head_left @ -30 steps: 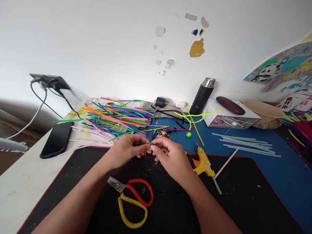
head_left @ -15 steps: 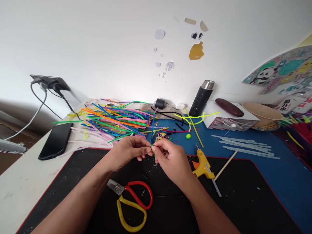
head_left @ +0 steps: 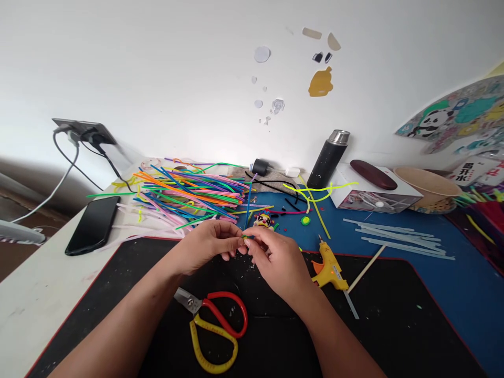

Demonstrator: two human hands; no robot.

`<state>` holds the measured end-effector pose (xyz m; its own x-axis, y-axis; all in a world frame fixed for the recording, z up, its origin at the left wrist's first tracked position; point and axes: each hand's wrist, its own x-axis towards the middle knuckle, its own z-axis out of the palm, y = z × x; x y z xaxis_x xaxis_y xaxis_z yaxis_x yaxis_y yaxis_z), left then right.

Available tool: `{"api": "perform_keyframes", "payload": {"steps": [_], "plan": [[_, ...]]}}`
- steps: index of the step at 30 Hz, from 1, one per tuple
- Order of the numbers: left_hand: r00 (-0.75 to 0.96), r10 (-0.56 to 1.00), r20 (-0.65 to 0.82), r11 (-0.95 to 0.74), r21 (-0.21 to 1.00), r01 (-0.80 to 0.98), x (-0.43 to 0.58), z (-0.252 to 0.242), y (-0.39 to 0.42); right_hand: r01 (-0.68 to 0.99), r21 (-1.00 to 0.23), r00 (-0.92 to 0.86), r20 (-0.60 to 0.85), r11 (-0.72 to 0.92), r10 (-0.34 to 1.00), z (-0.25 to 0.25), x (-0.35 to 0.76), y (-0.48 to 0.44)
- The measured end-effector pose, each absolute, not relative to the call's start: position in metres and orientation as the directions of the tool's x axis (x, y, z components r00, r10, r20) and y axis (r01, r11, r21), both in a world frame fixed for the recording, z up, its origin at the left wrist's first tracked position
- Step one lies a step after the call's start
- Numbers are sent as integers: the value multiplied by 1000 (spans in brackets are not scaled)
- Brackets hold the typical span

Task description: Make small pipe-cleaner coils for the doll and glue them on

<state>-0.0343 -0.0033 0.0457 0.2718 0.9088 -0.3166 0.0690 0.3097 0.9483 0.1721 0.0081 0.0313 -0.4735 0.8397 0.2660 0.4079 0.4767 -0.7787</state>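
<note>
Fingertips of both hands meet over the near edge of the blue surface. My left hand (head_left: 210,242) is closed in a pinch on a short green pipe cleaner (head_left: 246,237), which has a touch of yellow. My right hand (head_left: 277,256) pinches the same piece from the other side; most of it is hidden by the fingers. Just behind them sits a small colourful figure (head_left: 263,219) made of fuzzy bits. A blue pipe cleaner (head_left: 249,202) stretches away behind the fingertips. Below the hands, scissors (head_left: 214,325) with one red and one yellow handle lie on the black mat (head_left: 275,336).
A heap of coloured pipe cleaners (head_left: 192,191) lies behind on the left, beside a phone (head_left: 92,226). To the right are a yellow glue gun (head_left: 329,266), several glue sticks (head_left: 401,239), a black flask (head_left: 328,160), a white box (head_left: 370,191) and a bowl (head_left: 427,189).
The view has shifted slightly. My right fingertips have moved a little over the green pipe cleaner, and less of it shows below the fingers.
</note>
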Motion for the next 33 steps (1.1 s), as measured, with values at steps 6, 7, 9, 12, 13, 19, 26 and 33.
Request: {"api": "perform_keyframes", "payload": {"steps": [6,7,9,12,13,19,26,33], "plan": [[262,898,-354,383,922,-64,-34,46,-4,417,-762,-453,298,495,840,29,173,7],[257,897,-360,392,916,-86,-34,46,-4,421,-757,-454,300,499,839,29,173,7],[249,895,-370,407,907,-113,-34,45,-4,424,-752,-455,304,504,837,29,173,7],[234,897,-374,409,904,-125,-33,43,-4,418,-755,-454,308,505,836,29,172,8],[227,900,-372,406,905,-126,-33,43,-4,412,-761,-452,308,502,837,29,172,8],[180,914,-364,390,911,-136,-30,43,-4,358,-834,-426,254,420,868,32,172,7],[153,921,-357,380,911,-159,-27,44,-5,200,-966,-400,70,162,914,29,170,10],[113,943,-313,331,914,-234,-20,42,-9,53,-999,-414,-25,-3,910,31,168,11]]}}
